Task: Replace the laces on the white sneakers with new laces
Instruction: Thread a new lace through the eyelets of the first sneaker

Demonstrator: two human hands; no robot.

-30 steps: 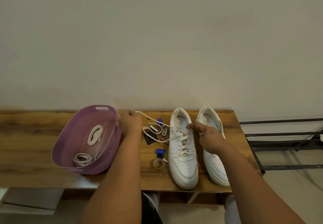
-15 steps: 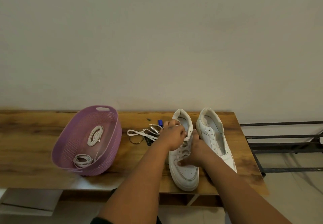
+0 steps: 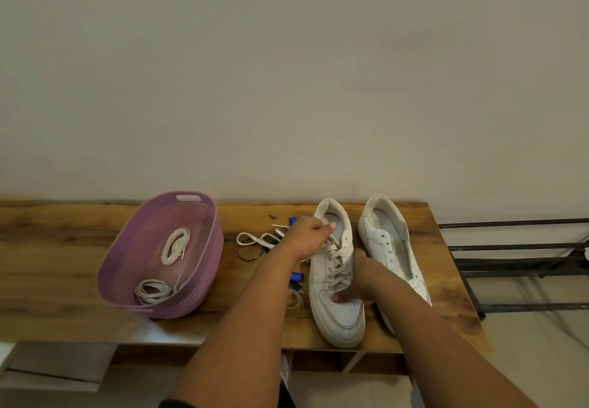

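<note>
White leather-look sneakers [image 3: 338, 280] are seen side by side on wooden worktop [image 3: 63, 248], toes toward the wearer. Left sneaker is laced, w/ old lace [image 3: 336, 259] crossing the eyelets; right sneaker [image 3: 390, 245] is already unlaced, eyelets bare, tilted slightly on its side. Left hand [image 3: 307, 237] is curled at the top eyelets near the collar, apparently pinching the lace there; exact pinch pt is hidden by the fingers. Right hand [image 3: 357, 283] is clamped over the vamp/toe area, thumb on the toe box, steadying the shoe. Hands are apart, both on the same shoe.

Purple basket [image 3: 204, 267] is placed left of the shoes, w/ two coiled new laces [image 3: 174, 245] inside. A loose lace [image 3: 251, 239] lies on the worktop btwn basket and shoes, among small clutter (blue bits, a ring, metal pieces; too small to ID).

Handling, judged: the lace is soft, light, limp, so it is best taken near the aglet or right at an eyelet crossing and pulled out one row at a time; friction in the eyelets is likely. The shoe is light but semi-stiff; it should be held down at the vamp or sole edge so it isn't dragged. Step judged: unlacing of 2nd shoe, abt early-mid task; relacing not yet started.
</note>
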